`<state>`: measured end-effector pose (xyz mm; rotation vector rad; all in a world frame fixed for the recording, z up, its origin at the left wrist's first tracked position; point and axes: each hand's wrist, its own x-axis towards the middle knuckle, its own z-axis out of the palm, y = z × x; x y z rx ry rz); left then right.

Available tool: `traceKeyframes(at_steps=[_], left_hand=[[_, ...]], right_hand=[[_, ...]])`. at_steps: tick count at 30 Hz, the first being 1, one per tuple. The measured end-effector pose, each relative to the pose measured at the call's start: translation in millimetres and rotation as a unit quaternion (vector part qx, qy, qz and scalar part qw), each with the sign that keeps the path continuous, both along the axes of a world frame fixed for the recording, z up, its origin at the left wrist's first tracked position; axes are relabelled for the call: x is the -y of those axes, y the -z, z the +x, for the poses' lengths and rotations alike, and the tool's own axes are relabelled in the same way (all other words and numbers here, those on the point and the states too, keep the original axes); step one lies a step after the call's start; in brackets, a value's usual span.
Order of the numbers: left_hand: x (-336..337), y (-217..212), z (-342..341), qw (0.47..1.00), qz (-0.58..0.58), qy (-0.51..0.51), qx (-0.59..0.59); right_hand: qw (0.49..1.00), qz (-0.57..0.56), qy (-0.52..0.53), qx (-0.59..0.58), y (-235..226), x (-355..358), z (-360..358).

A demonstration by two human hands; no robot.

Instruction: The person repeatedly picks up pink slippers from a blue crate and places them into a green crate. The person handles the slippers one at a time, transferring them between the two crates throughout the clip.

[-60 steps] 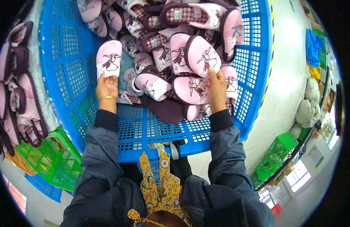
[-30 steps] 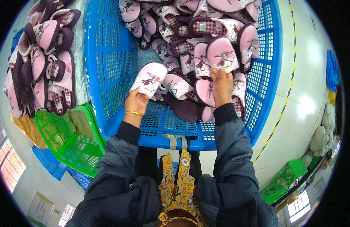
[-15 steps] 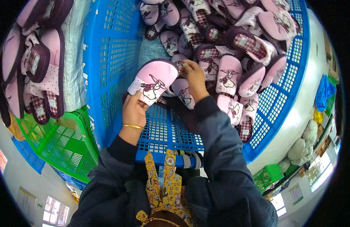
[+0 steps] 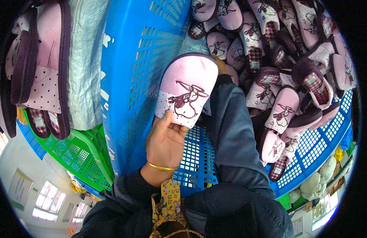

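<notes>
My left hand (image 4: pixel 166 142), with a gold bangle at the wrist, grips a pink slipper (image 4: pixel 187 89) by its lower edge, thumb on the front. The slipper has dark purple edging, a dotted white lower panel and a dark stitched animal figure. My right hand (image 4: pixel 221 66) is reaching in behind this slipper, so its fingers are mostly hidden and I cannot see what they touch. Beside it, several similar slippers (image 4: pixel 285 110) with checked linings lie jumbled in a large blue perforated basket (image 4: pixel 122 91).
More pink slippers (image 4: pixel 48 79) are stacked at the left, next to a whitish woven sack (image 4: pixel 86 59). A green crate (image 4: pixel 82 156) stands below them. Pale sacks (image 4: pixel 320 178) lie at the far right, beyond the basket's rim. Windows (image 4: pixel 48 200) show at lower left.
The held slipper looks larger and nearer, its toe turned more upright. My right hand has gone behind it. The view has shifted, so the basket's contents sit farther right.
</notes>
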<state>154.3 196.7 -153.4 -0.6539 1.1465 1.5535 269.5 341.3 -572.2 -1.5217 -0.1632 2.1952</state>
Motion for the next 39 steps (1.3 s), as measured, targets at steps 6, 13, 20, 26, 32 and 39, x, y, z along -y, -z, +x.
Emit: traceKeyframes(at_steps=[6,13,20,26,32,39], left_hand=[[9.4,5.7,-1.7,1.000,-0.011,-0.014,-0.012],[13.0,13.3,-3.6,1.000,0.007,-0.023,-0.012],[10.7,31.0,-10.6,0.993,0.107,-0.045,0.000],[-13.1,11.6,12.8,0.989,0.135,-0.018,0.053],[-3.0,-35.3,34.8,0.984,0.162,0.031,0.060],[21.9,-98.3,23.5,0.978,0.119,0.169,0.016]], right_hand=[[1.000,0.004,0.002,-0.012,-47.8,6.8,-12.8],[0.994,0.068,0.088,0.022,-108.7,17.0,-26.0],[0.969,0.024,0.229,-0.084,-285.2,60.8,-31.1],[0.982,0.112,0.137,-0.070,-393.6,89.1,-11.1],[0.960,0.239,-0.019,0.145,-431.7,105.9,-8.1],[0.904,0.329,0.024,0.271,-467.3,126.5,-17.5]])
